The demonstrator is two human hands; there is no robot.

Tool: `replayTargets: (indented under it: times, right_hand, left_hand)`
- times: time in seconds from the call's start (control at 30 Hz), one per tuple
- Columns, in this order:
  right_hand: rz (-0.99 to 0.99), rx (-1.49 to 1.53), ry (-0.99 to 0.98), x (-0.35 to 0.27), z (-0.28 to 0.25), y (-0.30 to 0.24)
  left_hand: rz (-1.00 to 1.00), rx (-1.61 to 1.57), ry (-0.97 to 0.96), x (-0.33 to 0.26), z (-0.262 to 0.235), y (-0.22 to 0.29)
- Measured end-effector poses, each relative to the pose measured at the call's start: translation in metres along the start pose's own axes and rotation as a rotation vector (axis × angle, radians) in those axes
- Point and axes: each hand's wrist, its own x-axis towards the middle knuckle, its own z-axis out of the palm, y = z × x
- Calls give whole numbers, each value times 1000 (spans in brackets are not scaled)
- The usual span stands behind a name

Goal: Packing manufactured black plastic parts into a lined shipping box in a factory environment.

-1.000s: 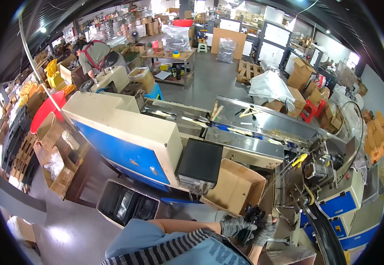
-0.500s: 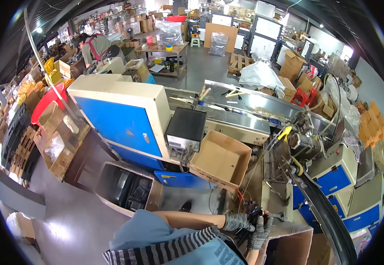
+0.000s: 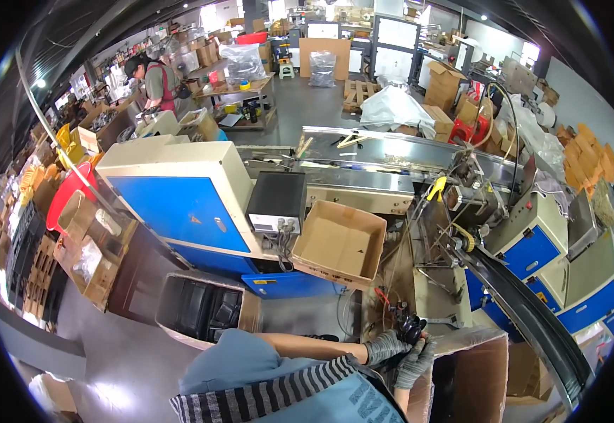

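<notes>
Both my hands wear grey knit gloves and meet at the lower right of centre, above the edge of a machine bench. Between them is a small, glossy black rounded part (image 3: 411, 328) whose exact kind I cannot make out. My left hand (image 3: 387, 347) closes on it from the left, with its fingers curled. From below and to the right, my right hand (image 3: 415, 362) grips the same part, fingertips bent around its side. Just beyond the part, red and dark fittings (image 3: 390, 304) stand on the bench. Some fingertips are hidden behind the part and the gloves.
An open cardboard box (image 3: 467, 345) stands right of my hands. A long black strip (image 3: 525, 299) slants down past it. Ahead sits a shallow cardboard box (image 3: 342, 240) beside a black-topped device (image 3: 277, 194). A carton of black parts (image 3: 208, 310) lies left; a co-worker (image 3: 159, 84) stands far left.
The view has turned a little. My hands have tilted the black part up, so more of it shows above the gloves. The co-worker at the far left has straightened from a bend.
</notes>
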Motion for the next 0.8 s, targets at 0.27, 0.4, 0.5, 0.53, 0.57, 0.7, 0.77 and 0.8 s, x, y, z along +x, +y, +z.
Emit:
replayTargets:
  times: [0.27,0.4,0.5,0.53,0.57,0.7,0.77,0.8]
  right_hand:
    - [59,8,28,49,5,0]
    - [-168,20,-177,56,16,-25]
    - [-132,-3,-165,53,22,-28]
    - [-47,20,-165,53,21,-27]
    - [-63,17,-140,50,20,-30]
    - [17,32,-33,40,13,9]
    - [34,-147,-70,48,16,-18]
    - [32,-126,-40,50,20,-12]
  left_hand:
    - [-200,-266,-59,33,-20,-41]
    - [-66,19,-142,36,-32,-21]
    - [-142,240,-335,44,-18,-81]
    - [-181,4,-340,42,-23,-67]
    - [-8,-160,-137,28,-19,-51]
    - [-139,-144,-214,15,-38,-12]
    - [-416,-356,-272,27,-58,43]
    - [-304,-188,-200,29,-55,38]
